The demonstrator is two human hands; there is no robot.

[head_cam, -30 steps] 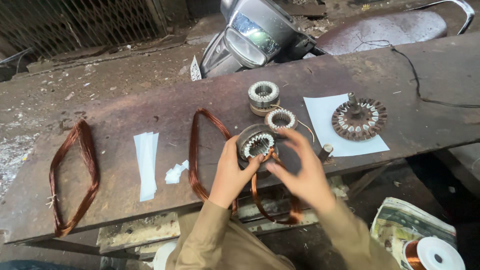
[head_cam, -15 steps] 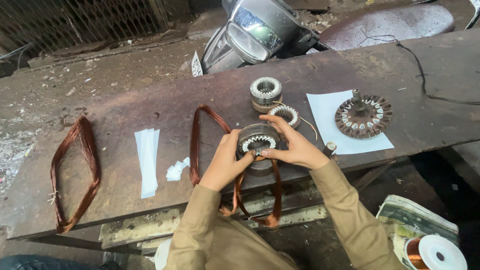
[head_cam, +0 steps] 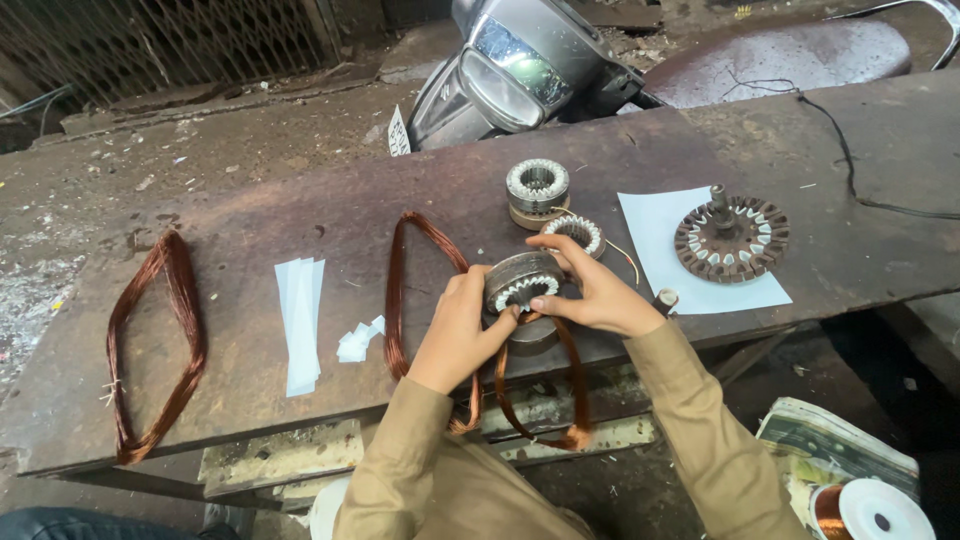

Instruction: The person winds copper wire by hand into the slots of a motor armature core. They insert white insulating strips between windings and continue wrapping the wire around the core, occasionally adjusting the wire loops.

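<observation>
Stator core, a grey metal ring with pale slot teeth inside, sits tilted near the front edge of the rusty brown surface, caught between both hands. On the core's left flank the left hand has its grip closed, fingers curled around the outer wall and thumb pressed against the rim. On the core's right the right hand also grips narrowly: its fingers arch over the top edge and the thumb tip lies on the teeth at the lower rim. A copper wire coil runs from the core's underside and hangs in a loop below the surface edge, under the wrists. Another copper loop lies just left of the core, passing beneath the left hand. Just behind the core rests a thinner toothed ring, and farther behind that a second stator. Well right of the core, a rotor with a shaft stands on a white paper sheet. Far left of the core lie folded white paper strips and a long copper coil.
</observation>
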